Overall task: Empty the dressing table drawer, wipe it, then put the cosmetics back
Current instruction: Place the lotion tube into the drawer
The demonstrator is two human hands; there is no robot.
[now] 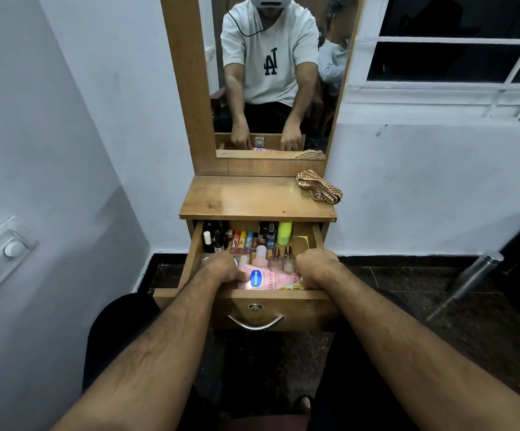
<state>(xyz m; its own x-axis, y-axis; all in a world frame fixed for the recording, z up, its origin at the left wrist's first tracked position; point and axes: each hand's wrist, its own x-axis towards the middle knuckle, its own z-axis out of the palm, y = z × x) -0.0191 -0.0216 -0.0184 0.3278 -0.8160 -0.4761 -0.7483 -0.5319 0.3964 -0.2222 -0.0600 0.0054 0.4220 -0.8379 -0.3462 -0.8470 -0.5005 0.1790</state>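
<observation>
Both hands reach into the open drawer (254,294) of the wooden desk (252,197). Left hand (223,269) is curled over the near left end of a pink lotion tube (271,279) that lies flat across the front of the drawer, its thumb on the tube by the blue label, gripping it. Right hand (316,266) has its fingers curled down at the tube's right end, though whether it holds the tube or something under it cannot be told, since the fingertips are hidden. Behind the tube stand a pink bottle with a white cap (261,256) and two small clear glass bottles (282,258). Farther back, a row of lip balm sticks (242,241) lies side by side, dark nail polish bottles (216,236) crowd the back left corner, and a lime green bottle (284,233) lies toward the back right. On the desk top, at its right rear corner, a checked cloth (319,186) lies bunched, well apart from the drawer. Above it, a mirror (271,73) in a wooden frame reflects the person's arms and white shirt.
</observation>
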